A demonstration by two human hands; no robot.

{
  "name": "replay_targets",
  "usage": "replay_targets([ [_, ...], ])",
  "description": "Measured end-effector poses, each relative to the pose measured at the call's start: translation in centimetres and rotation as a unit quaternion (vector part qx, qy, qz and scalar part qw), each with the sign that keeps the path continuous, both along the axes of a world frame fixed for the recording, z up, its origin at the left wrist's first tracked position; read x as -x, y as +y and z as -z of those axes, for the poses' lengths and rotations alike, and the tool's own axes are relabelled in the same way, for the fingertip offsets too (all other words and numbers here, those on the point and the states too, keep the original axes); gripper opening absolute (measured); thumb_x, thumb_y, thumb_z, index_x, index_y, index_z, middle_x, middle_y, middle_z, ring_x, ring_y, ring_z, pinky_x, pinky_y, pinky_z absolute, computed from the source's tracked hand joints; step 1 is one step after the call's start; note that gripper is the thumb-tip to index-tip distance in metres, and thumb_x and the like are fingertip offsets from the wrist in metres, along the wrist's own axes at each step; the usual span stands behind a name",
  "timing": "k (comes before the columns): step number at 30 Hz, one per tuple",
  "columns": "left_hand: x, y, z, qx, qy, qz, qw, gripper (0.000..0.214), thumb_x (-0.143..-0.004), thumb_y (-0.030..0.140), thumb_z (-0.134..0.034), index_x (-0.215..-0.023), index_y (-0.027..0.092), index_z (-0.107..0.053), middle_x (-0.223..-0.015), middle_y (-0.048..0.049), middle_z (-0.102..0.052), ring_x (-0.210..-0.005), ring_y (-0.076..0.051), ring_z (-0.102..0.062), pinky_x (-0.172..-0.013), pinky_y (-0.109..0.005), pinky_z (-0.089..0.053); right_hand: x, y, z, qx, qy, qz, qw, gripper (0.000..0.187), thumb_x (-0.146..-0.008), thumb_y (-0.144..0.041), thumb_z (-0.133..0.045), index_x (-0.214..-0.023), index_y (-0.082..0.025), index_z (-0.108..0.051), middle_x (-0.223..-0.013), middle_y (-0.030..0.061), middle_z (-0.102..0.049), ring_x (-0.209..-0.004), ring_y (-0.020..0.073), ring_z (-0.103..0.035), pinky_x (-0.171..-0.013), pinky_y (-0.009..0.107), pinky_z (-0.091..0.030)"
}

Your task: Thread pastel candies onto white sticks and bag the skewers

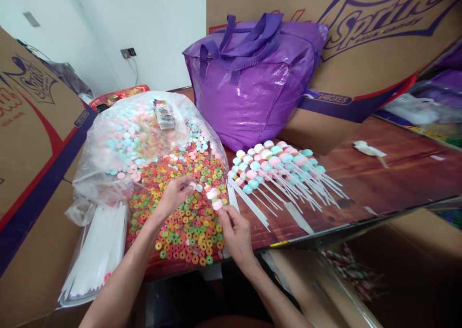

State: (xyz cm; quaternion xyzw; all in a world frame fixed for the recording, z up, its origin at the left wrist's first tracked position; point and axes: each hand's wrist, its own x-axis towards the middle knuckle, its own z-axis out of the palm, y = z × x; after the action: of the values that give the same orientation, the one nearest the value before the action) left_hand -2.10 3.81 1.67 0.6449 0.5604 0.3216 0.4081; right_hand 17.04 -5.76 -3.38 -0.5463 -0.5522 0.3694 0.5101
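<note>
My right hand (236,231) pinches a white stick threaded with pink and pale candies (214,198), held above the table edge. My left hand (176,193) hovers over a heap of coloured ring candies (184,203), its fingers pinched on a small pale candy just left of the stick's tip. A pile of finished candy sticks (279,171) lies fanned out to the right on the wooden table (378,178). A clear plastic bag of pastel candies (133,135) sits behind the rings.
A bundle of white sticks in plastic (96,251) lies at the left. A purple carry bag (252,82) stands behind, with big cardboard boxes (361,44) at right and left (32,125). A paper scrap (368,150) lies on the table.
</note>
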Motion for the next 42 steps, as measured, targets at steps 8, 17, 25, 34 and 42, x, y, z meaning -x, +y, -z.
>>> replay_targets([
  [8,-1.2,-0.1,1.3,-0.078,0.088,0.024,0.993,0.012,-0.084,0.029,-0.062,-0.087,0.020,-0.068,-0.100,-0.0059,-0.067,-0.086,-0.017,-0.064,-0.075,-0.027,-0.051,0.0,0.0,-0.1,-0.003,-0.002,-0.004,1.000,0.030,-0.098,-0.037,-0.047,-0.075,-0.019,-0.055,-0.060,-0.0060,-0.038,-0.054,0.0097,-0.036,-0.053,0.024,-0.029],
  [17,-2.2,0.5,2.1,-0.087,0.111,0.032,0.990,0.017,-0.078,0.013,-0.055,-0.093,0.020,-0.060,-0.088,-0.0024,-0.063,-0.074,-0.015,-0.058,-0.066,-0.026,-0.047,0.1,0.1,0.2,0.008,0.001,-0.015,1.000,0.029,-0.097,-0.038,-0.047,-0.077,-0.019,-0.056,-0.061,-0.0055,-0.040,-0.054,0.0100,-0.038,-0.052,0.023,-0.031],
  [25,-1.4,-1.2,1.9,0.038,-0.158,-0.086,0.983,0.035,-0.070,0.034,-0.070,-0.100,0.017,-0.064,-0.092,-0.0044,-0.071,-0.081,-0.016,-0.065,-0.076,-0.029,-0.051,0.1,0.0,-0.3,-0.028,-0.052,-0.037,0.998,0.027,-0.098,-0.035,-0.046,-0.080,-0.019,-0.059,-0.060,-0.0057,-0.040,-0.053,0.0101,-0.038,-0.052,0.023,-0.031],
  [34,-1.2,-3.1,2.2,0.007,-0.209,-0.130,0.969,0.044,-0.069,0.035,-0.074,-0.108,0.016,-0.068,-0.101,-0.0081,-0.075,-0.094,-0.020,-0.069,-0.087,-0.035,-0.054,0.5,-0.5,-1.0,-0.038,-0.119,-0.061,0.990,0.030,-0.099,-0.034,-0.043,-0.081,-0.019,-0.061,-0.064,-0.0031,-0.047,-0.056,0.0113,-0.042,-0.055,0.023,-0.034],
  [42,-0.6,-3.5,3.7,-0.047,-0.144,-0.115,0.982,0.031,-0.074,0.033,-0.071,-0.101,0.017,-0.075,-0.097,-0.0068,-0.076,-0.086,-0.020,-0.071,-0.084,-0.034,-0.057,0.9,-0.8,-1.2,-0.038,-0.134,-0.047,0.989,0.031,-0.098,-0.033,-0.043,-0.077,-0.019,-0.061,-0.061,-0.0029,-0.048,-0.053,0.0115,-0.044,-0.053,0.023,-0.034],
])
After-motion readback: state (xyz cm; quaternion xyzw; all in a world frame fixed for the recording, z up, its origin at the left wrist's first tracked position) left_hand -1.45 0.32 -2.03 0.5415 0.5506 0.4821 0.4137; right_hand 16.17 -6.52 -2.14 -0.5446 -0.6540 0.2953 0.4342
